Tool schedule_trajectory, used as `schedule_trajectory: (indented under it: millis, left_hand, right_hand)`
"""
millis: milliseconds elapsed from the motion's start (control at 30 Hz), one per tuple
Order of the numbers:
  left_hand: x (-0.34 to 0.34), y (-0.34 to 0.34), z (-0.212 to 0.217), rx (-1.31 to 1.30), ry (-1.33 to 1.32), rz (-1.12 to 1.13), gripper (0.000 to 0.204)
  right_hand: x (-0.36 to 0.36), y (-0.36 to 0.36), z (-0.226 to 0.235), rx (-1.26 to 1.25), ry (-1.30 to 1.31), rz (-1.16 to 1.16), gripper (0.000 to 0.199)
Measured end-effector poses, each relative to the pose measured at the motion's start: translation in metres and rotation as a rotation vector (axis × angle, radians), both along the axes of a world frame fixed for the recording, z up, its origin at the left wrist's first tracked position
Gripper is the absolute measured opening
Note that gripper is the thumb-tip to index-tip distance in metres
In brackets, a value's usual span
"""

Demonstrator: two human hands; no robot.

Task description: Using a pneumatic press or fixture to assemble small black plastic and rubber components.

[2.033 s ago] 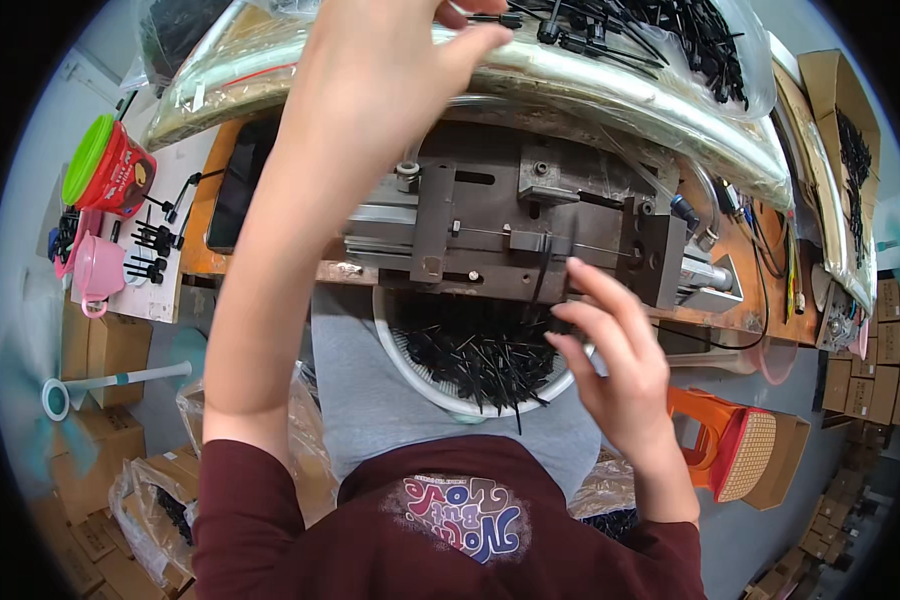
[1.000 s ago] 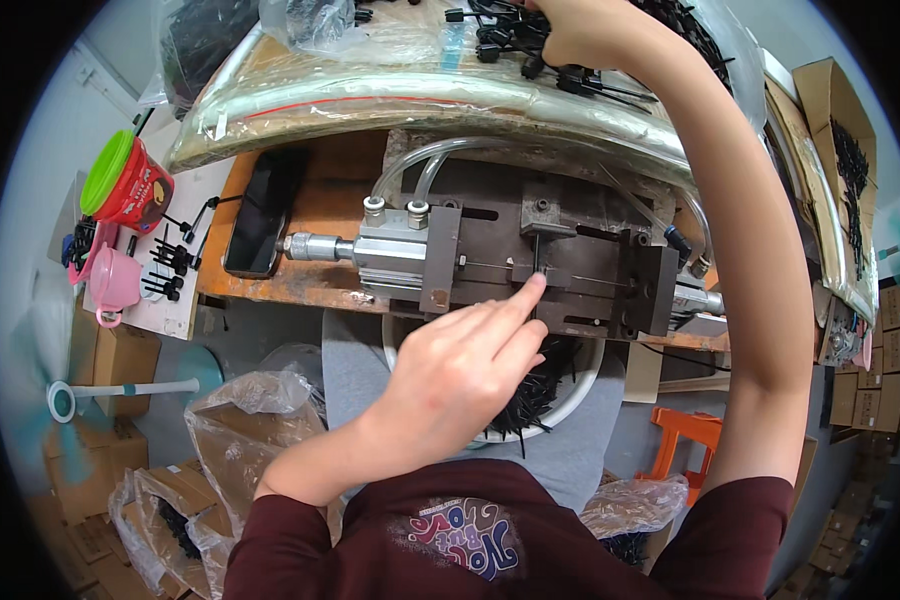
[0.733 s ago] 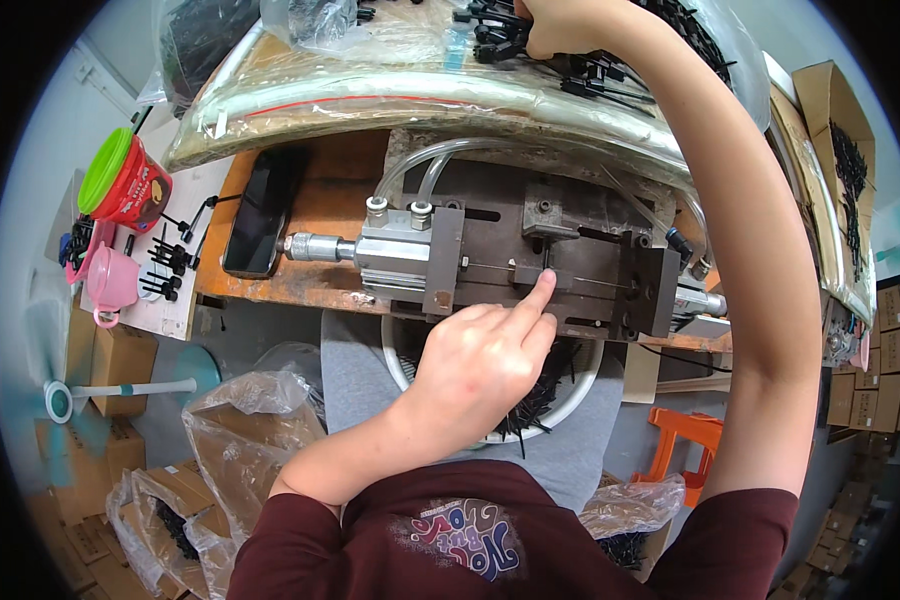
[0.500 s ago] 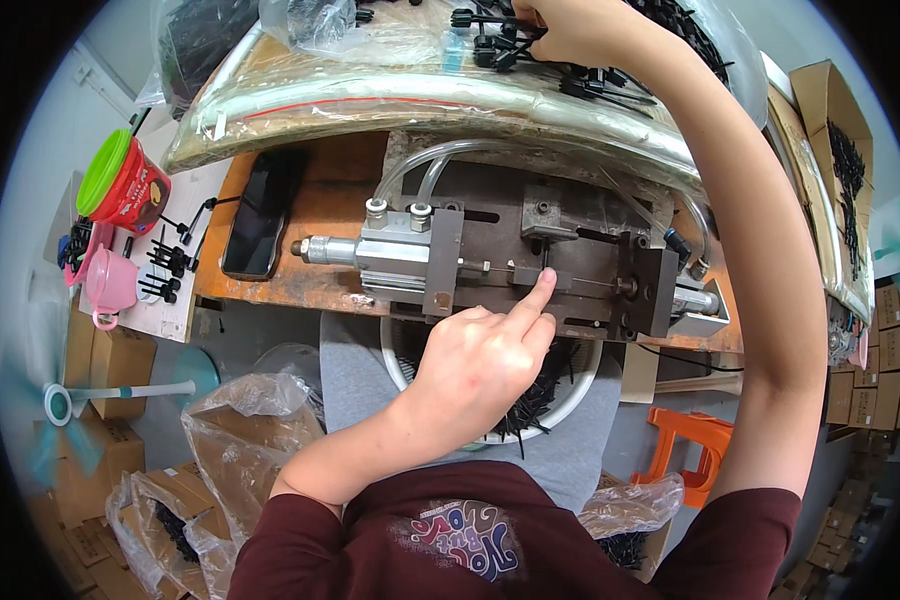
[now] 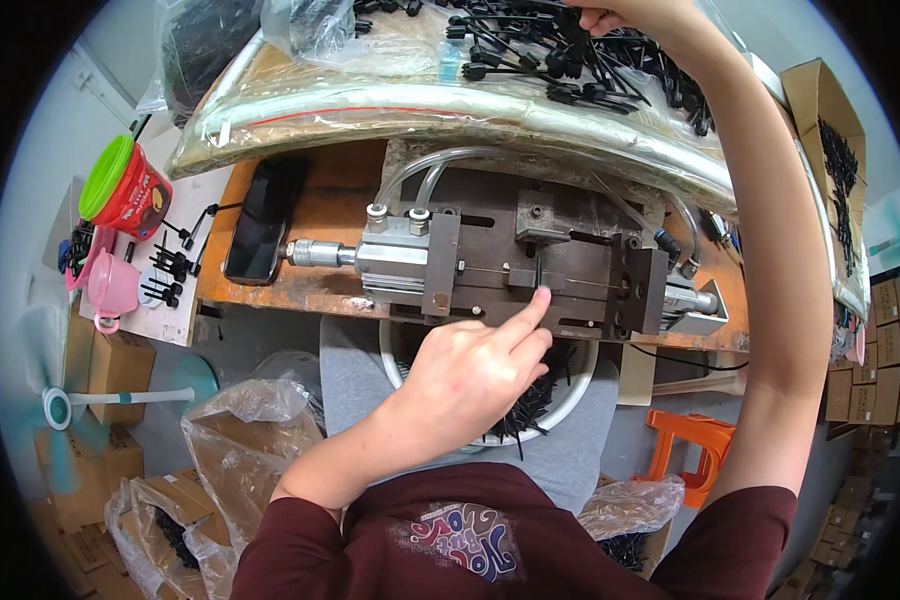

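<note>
My left hand [image 5: 475,370] comes up from below with its index finger stretched out and the other fingers curled. The fingertip touches the lower end of a thin black piece [image 5: 539,268] at a small dark block [image 5: 570,283] in the middle of a metal bench fixture [image 5: 490,235]. A silver air cylinder [image 5: 395,255] lies left of the block, and a thin rod joins the two. At the top edge my right hand [image 5: 650,15] is over a pile of black plastic parts [image 5: 600,75] with long stems. Its fingers are curled, partly cut off, and their contents are unclear.
A plastic-wrapped ledge [image 5: 370,105] runs behind the fixture. To the left are a phone [image 5: 263,218], a red tub with a green lid [image 5: 130,190] and a pink cup [image 5: 113,283]. Below the bench is a white-rimmed basket [image 5: 390,362] of black parts; an orange stool [image 5: 660,440] is right.
My right hand has moved right and up, uncovering more black parts. The left cylinder's rod has drawn back to the left. My left fingertip has shifted slightly down.
</note>
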State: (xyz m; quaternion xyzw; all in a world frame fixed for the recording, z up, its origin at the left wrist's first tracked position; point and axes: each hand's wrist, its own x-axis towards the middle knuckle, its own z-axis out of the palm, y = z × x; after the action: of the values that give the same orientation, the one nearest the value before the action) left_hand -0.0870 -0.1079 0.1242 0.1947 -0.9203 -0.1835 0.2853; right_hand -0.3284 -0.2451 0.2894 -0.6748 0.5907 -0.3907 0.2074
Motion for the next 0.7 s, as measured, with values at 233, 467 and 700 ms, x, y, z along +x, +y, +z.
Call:
schedule_trajectory:
  millis: [233, 467, 700]
  left_hand:
    - [0.009, -0.001, 0.031, 0.179, 0.104, -0.035, 0.051]
    - [-0.005, -0.031, 0.042, 0.107, 0.534, 0.124, 0.044]
    - [-0.009, -0.037, 0.047, -0.026, 0.595, 0.08, 0.046]
  right_hand:
    - [-0.036, 0.008, -0.009, -0.141, -0.496, -0.123, 0.014]
    - [-0.077, 0.026, -0.036, -0.213, -0.682, -0.018, 0.025]
    - [0.014, 0.131, -0.074, -0.083, -0.884, 0.103, 0.015]
